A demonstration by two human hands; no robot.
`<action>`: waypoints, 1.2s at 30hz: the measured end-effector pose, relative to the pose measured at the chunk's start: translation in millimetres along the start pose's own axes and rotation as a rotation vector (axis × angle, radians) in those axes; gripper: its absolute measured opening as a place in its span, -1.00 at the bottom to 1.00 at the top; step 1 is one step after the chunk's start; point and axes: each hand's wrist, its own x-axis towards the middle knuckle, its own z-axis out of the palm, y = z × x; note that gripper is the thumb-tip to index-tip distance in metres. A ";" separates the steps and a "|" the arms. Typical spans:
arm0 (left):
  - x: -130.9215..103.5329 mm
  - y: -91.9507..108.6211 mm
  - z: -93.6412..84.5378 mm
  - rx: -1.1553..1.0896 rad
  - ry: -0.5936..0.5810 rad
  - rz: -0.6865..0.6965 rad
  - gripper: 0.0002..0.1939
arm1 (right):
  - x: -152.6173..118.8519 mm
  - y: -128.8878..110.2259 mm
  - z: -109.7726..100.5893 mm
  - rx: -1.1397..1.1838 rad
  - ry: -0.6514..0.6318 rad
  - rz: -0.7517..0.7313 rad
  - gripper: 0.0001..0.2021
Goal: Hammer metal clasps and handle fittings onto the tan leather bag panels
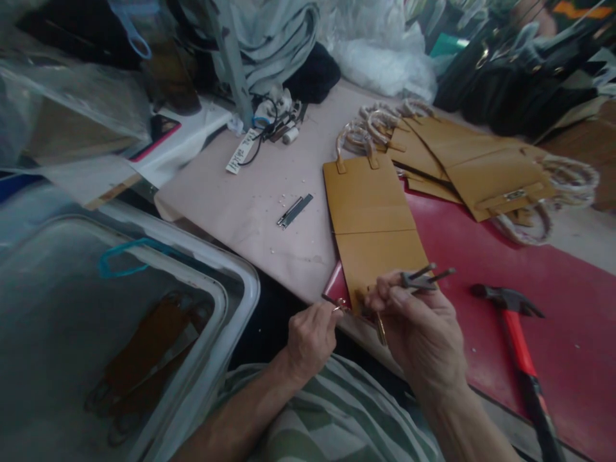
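My left hand (312, 337) is closed in a pinch on a small gold metal fitting (340, 304) near the table's front edge. My right hand (426, 327) is closed around a grey two-pronged metal tool (418, 280), its prongs pointing right. Below the right fingers hangs a narrow gold metal piece (381, 328); whether they grip it I cannot tell. Just beyond both hands lies a tan bag panel (373, 205) with wrapped handles at its far end. The right hand covers part of its near end.
A hammer (517, 340) with a red and black handle lies on the red mat (474, 256). More tan panels (491, 167) are piled behind. Small metal strips (295, 212) lie left of the panel. A white bin (240, 276) holding brown pieces stands at the left.
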 end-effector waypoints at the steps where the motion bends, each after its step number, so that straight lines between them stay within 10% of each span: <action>1: -0.1 -1.6 -0.7 0.044 0.013 0.057 -0.71 | 3.2 -0.1 4.3 0.081 0.010 0.016 -0.80; 12: 7.2 0.6 -8.2 0.222 0.015 0.244 -0.70 | 11.6 21.9 27.4 0.105 -0.112 -0.156 -0.56; 36: 28.8 8.6 -24.6 0.168 -0.167 0.204 -0.86 | 10.7 47.9 27.6 -0.246 -0.098 -0.252 -0.51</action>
